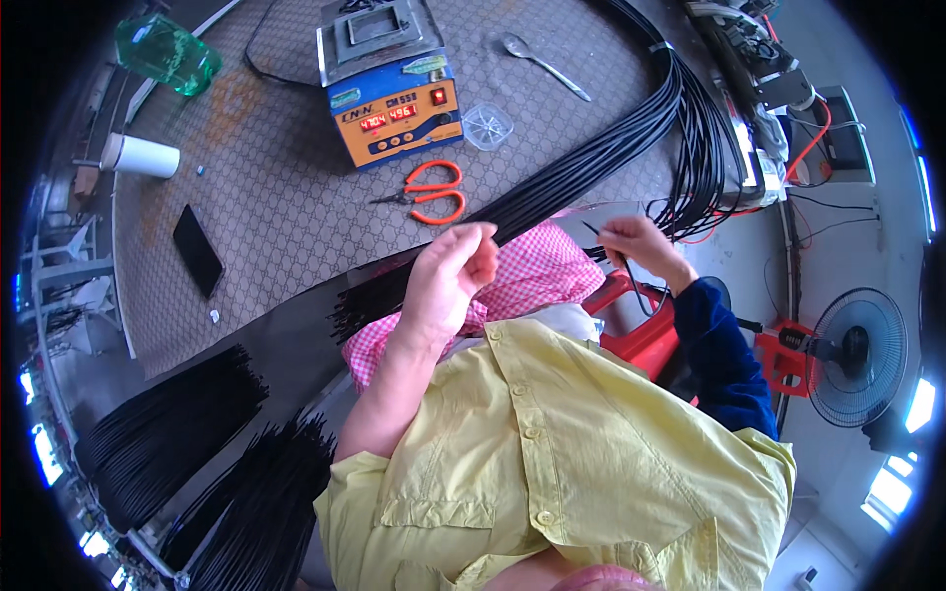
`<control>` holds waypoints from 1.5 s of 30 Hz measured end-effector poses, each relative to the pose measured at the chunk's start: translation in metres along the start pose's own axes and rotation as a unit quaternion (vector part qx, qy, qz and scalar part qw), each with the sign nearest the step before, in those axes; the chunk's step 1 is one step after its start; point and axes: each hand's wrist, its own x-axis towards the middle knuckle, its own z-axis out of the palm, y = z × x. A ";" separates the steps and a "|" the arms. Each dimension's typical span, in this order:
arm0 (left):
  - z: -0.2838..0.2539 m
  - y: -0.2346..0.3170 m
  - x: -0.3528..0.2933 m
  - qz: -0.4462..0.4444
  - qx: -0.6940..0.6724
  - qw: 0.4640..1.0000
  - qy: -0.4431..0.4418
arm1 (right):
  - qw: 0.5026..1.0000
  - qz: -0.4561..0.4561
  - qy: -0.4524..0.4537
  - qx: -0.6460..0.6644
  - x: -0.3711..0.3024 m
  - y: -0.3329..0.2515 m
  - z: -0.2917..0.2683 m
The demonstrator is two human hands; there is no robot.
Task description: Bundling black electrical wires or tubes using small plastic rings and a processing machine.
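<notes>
My left hand [455,271] is closed, its thumb and fingers curled together beside a thick bundle of black cables [581,158]. Whatever it may hold is too small or hidden to make out. My right hand [642,248] pinches a thin black cable [633,276]; a short tip sticks out toward the left, and the rest hangs in a loop below. The bundle curves from the far edge of the table toward my lap, its cut ends lying by the pink checked cloth [552,266]. Orange-handled scissors [434,194] lie just beyond my left hand.
On the patterned table [266,217] stands an orange and blue device [394,113] with a square metal pan on top. Around it are a clear dish [487,127], spoon [547,67], black phone [198,251], white cup [141,156] and green bottle [168,54]. More cable bundles [177,428] hang at left.
</notes>
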 end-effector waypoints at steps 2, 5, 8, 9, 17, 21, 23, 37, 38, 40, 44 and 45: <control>-0.015 -0.011 -0.002 -0.018 0.006 1.000 0.016 | 0.977 0.066 0.093 -0.183 -0.008 0.054 -0.003; -0.027 -0.023 -0.004 -0.045 0.020 0.999 0.020 | 0.902 0.067 0.141 -0.404 -0.016 0.152 -0.005; -0.036 -0.038 0.000 -0.092 0.033 0.995 0.035 | 0.771 0.026 0.023 -0.636 -0.015 0.209 -0.009; -0.042 -0.043 -0.001 -0.106 0.021 0.993 0.049 | 0.842 -0.004 0.084 -0.533 -0.011 0.190 -0.007; -0.049 -0.062 -0.001 -0.164 -0.052 0.981 0.092 | 0.777 -0.237 0.375 -0.446 0.023 -0.021 -0.001; -0.052 -0.067 0.000 -0.158 -0.061 0.982 0.084 | 0.779 -0.238 0.314 -0.488 0.023 -0.023 0.000; -0.056 -0.071 0.002 -0.169 -0.069 0.979 0.089 | 0.776 -0.247 0.309 -0.491 0.022 -0.023 0.006; -0.045 -0.041 -0.059 -0.015 -0.157 0.987 -0.011 | 0.923 -0.202 -0.185 -0.269 -0.014 -0.096 0.041; -0.052 -0.037 -0.064 0.025 -0.139 0.990 0.014 | 0.915 -0.173 -0.183 -0.316 -0.018 -0.088 0.036; -0.060 -0.027 -0.071 0.101 -0.079 0.990 0.064 | 0.905 -0.100 -0.208 -0.358 -0.015 -0.077 0.036; -0.050 -0.027 -0.063 0.171 0.074 0.974 0.126 | 0.944 -0.040 -0.245 -0.217 0.000 -0.081 0.073; -0.039 -0.025 -0.061 0.170 0.086 0.974 0.125 | 0.956 -0.052 -0.246 -0.152 0.003 -0.094 0.089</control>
